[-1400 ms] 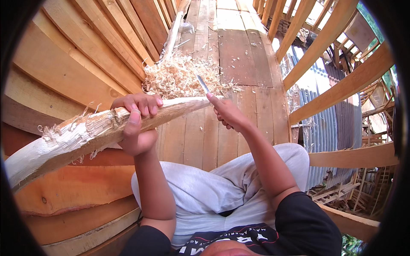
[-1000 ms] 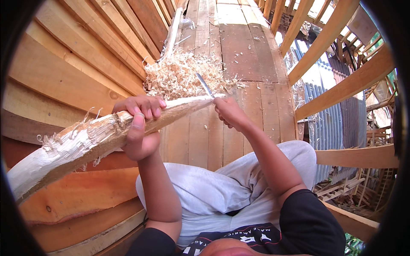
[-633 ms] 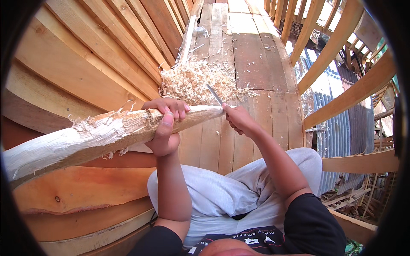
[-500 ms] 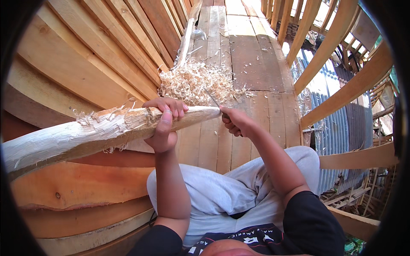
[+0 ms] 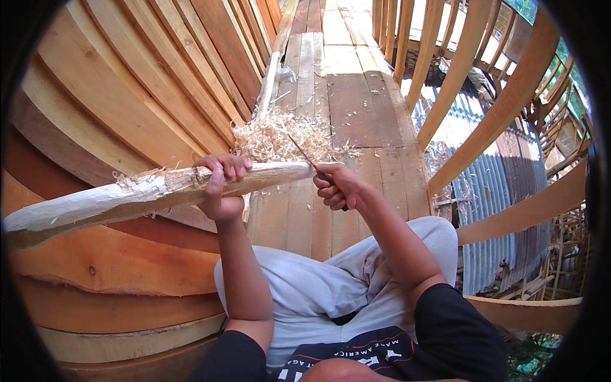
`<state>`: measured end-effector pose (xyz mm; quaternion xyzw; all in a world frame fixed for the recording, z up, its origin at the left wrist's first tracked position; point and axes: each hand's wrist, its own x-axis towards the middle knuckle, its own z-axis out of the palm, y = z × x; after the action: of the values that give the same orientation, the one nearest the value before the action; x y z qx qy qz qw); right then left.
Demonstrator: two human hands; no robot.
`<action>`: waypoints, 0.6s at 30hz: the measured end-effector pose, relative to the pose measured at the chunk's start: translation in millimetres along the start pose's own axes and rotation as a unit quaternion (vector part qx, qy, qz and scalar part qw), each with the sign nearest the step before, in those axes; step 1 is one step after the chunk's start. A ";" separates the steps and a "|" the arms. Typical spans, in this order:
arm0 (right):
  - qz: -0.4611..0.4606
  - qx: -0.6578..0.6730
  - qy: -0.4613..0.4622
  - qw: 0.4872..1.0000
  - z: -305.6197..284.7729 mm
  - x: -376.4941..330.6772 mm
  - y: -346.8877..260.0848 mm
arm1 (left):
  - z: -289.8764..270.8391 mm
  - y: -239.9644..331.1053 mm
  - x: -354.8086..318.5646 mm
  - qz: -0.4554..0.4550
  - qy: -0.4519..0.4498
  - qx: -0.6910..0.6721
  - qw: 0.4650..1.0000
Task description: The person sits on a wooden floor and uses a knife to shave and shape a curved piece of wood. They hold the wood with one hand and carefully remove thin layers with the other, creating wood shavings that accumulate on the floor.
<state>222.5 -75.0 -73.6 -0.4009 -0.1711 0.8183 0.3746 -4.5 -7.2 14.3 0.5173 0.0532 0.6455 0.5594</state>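
A long, pale, partly shaved wooden pole [image 5: 102, 205] runs from the left edge across in front of me, its narrower end at the middle of the view. My left hand [image 5: 221, 181] is wrapped over the pole, and curls of wood cling to its rough upper side. Close to the pole's narrow end, my right hand [image 5: 338, 186] grips a knife [image 5: 302, 151] by its dark handle. The thin blade points up and to the left, crossing beside the pole's tip; whether it touches the wood I cannot tell.
Wood shavings [image 5: 280, 137] lie heaped on the plank floor [image 5: 363, 114] beyond the pole. A plank wall [image 5: 146, 83] rises on the left. Wooden railing slats [image 5: 471, 134] stand on the right, with corrugated metal sheets [image 5: 503, 204] below. My grey-trousered legs [image 5: 305, 280] are folded underneath.
The view has shifted slightly. Both hands and the pole appear a little further left. The knife now stands more clearly past the pole's tip, its handle showing below my right fist.
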 end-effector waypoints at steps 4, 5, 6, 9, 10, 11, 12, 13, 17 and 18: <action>-0.043 -0.014 -0.049 0.998 6.3 -22.0 -1.9 | 2.9 -9.8 -2.6 0.005 0.015 0.000 1.000; -0.059 -0.033 -0.073 0.995 9.1 -30.4 -3.4 | -1.7 -15.1 -3.8 0.010 0.013 0.025 1.000; -0.084 -0.044 -0.074 0.993 15.4 -41.5 -9.3 | -8.1 -20.1 -3.8 0.020 0.011 0.049 0.999; -0.156 -0.088 -0.005 0.984 14.2 -65.8 -20.1 | -14.9 -22.9 -7.1 0.031 -0.022 0.090 0.995; -0.184 -0.118 0.061 0.974 9.5 -68.2 -22.8 | -12.1 -20.2 -8.1 0.032 -0.021 0.129 0.991; -0.210 -0.149 0.126 0.958 4.1 -70.4 -25.8 | -10.0 -17.4 -8.9 0.033 -0.020 0.169 0.985; -0.222 -0.202 0.190 0.935 -4.1 -69.0 -26.6 | -12.7 -13.4 -9.2 0.032 -0.035 0.133 0.990; -0.231 -0.273 0.266 0.895 -14.4 -64.1 -25.8 | -13.4 -13.2 -9.2 0.032 -0.031 0.123 0.991; -0.187 -0.456 0.420 0.762 -70.0 -15.7 -14.4 | -18.1 -10.0 -7.7 0.039 -0.024 0.108 0.993; -0.159 -0.483 0.425 0.749 -71.9 -13.3 -14.7 | -17.2 -7.4 -8.0 0.035 -0.015 0.101 0.994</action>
<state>291.2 -76.8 -102.6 -0.8013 -0.4279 0.3008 0.2903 -13.3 -1.9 -3.2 0.5822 0.0919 0.6484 0.4819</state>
